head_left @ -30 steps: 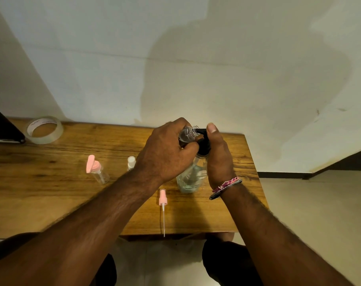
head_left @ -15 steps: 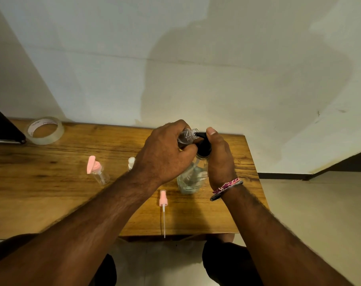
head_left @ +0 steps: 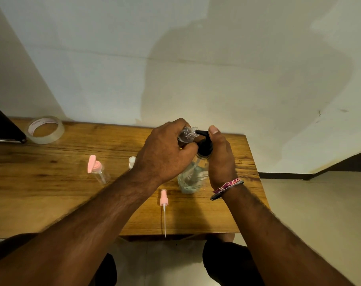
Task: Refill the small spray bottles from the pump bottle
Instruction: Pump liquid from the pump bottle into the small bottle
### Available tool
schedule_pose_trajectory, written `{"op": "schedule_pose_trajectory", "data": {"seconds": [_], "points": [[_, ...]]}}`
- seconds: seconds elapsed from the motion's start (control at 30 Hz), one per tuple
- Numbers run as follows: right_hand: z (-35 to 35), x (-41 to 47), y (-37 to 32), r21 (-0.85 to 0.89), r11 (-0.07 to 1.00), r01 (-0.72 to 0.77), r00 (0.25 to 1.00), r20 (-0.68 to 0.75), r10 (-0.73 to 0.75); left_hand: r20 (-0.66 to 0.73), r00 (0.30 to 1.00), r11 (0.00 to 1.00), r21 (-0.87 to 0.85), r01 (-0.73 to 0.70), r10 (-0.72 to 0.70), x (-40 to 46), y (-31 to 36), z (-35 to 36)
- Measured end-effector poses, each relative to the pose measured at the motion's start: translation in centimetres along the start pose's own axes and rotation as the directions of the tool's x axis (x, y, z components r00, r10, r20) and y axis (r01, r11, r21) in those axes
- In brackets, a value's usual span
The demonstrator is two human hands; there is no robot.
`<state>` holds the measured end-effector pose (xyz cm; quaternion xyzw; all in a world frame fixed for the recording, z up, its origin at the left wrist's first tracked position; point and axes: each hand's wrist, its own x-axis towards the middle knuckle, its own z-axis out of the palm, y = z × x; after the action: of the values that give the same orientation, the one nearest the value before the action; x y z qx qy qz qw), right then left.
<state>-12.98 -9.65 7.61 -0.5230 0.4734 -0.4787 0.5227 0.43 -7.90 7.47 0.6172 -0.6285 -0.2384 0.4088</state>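
Left hand (head_left: 165, 153) grips a tilted spray bottle (head_left: 187, 134), its open neck meeting the black nozzle (head_left: 201, 132) to catch liquid; right hand (head_left: 219, 155) curls over the pump bottle (head_left: 193, 178) on the table (head_left: 51, 193), ready to press.

Small spray bottle (head_left: 187, 134), gripped in left hand (head_left: 165, 153): clear glossy plastic, threaded neck.
Pump bottle (head_left: 193, 178), below the grip: clear glossy body; pump head (head_left: 204, 144), under right hand (head_left: 220, 159), black smooth plastic.
Sprayer cap (head_left: 163, 200), nearer than the grip: pink matt plastic, translucent tube.
Table (head_left: 51, 193): grained wood, slight sheen.
Tape roll (head_left: 45, 130), far left: clear glossy film.
Wristband (head_left: 227, 185): woven cloth.
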Motion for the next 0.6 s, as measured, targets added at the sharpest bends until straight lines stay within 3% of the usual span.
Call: {"op": "schedule_pose_trajectory", "data": {"seconds": [0.6], "points": [[-0.01,0.00,0.31,-0.012,1.000,0.020,1.000,-0.005,-0.021,0.010,1.000,1.000,0.013,-0.017,0.016,-0.08,0.19,-0.04]]}}
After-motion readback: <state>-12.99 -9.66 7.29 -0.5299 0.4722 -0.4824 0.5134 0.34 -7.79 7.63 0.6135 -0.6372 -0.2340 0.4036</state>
